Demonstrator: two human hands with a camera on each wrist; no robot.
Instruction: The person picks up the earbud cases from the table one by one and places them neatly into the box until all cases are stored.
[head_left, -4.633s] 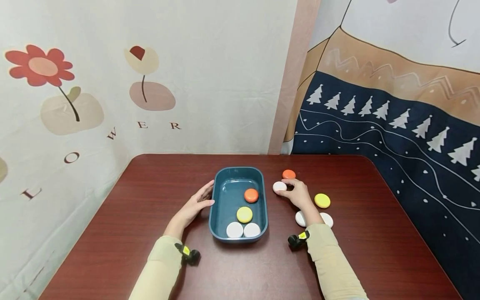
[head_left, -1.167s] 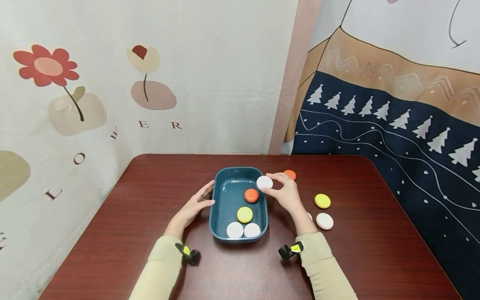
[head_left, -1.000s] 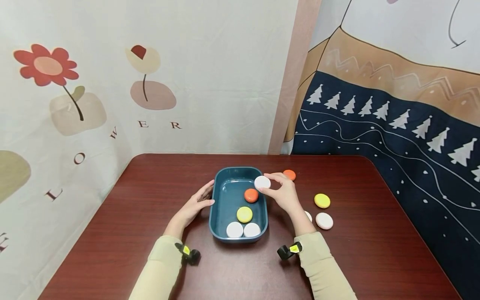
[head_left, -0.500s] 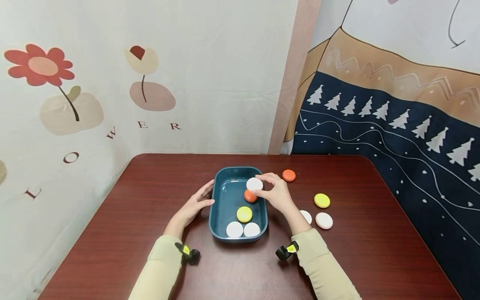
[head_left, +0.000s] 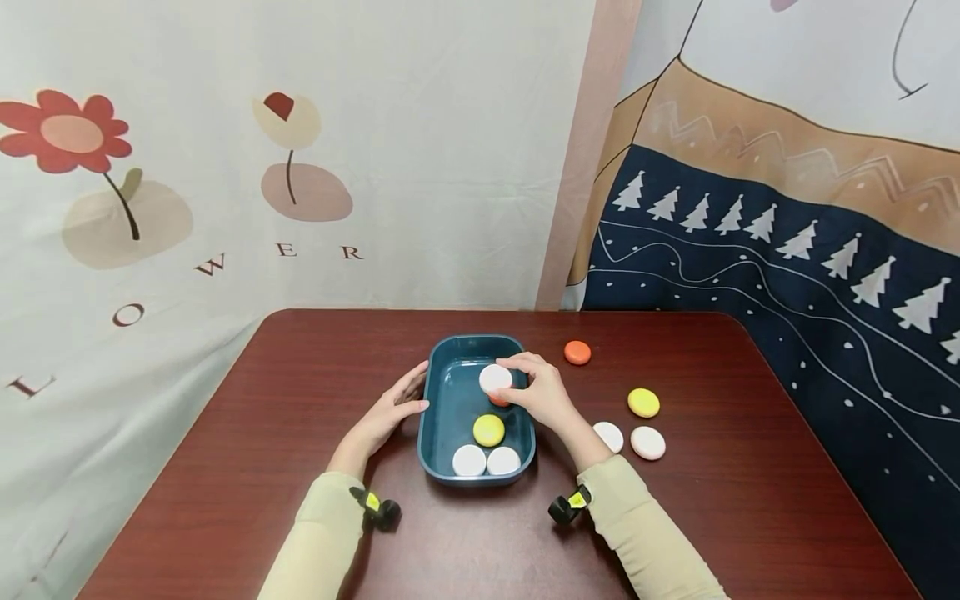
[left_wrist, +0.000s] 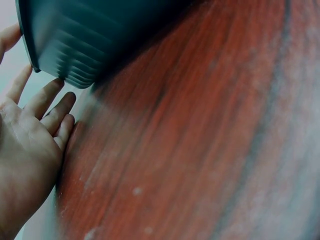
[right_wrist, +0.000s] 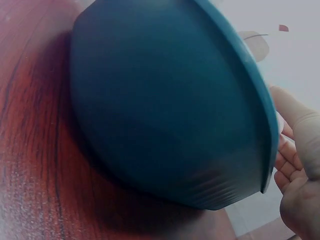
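Note:
A dark teal rectangular tray [head_left: 450, 392] stands on the table. My left hand [head_left: 386, 417] rests its fingertips against the tray's left wall, fingers mostly straight; the left wrist view shows the open palm beside the ribbed tray side [left_wrist: 75, 40]. Over the tray's far half, my right hand [head_left: 542, 392] pinches a white disc [head_left: 495, 379] between thumb and fingers. An orange disc [head_left: 498, 401] lies partly hidden beneath it in the head view. Nearer in the tray are a yellow disc [head_left: 489, 430] and two white discs [head_left: 469, 460]. In the right wrist view the tray wall [right_wrist: 165, 110] hides the disc.
Right of the tray, on the brown table [head_left: 720, 467], lie an orange disc [head_left: 577, 352], a yellow disc [head_left: 643, 402] and two white discs [head_left: 648, 442]. One of these white discs is close by the right forearm. A patterned cloth [head_left: 435, 167] hangs behind the table.
My right hand has picked up the white disc from the table and carried it left over the tray's rim to above the orange disc. My left hand has stayed at the tray.

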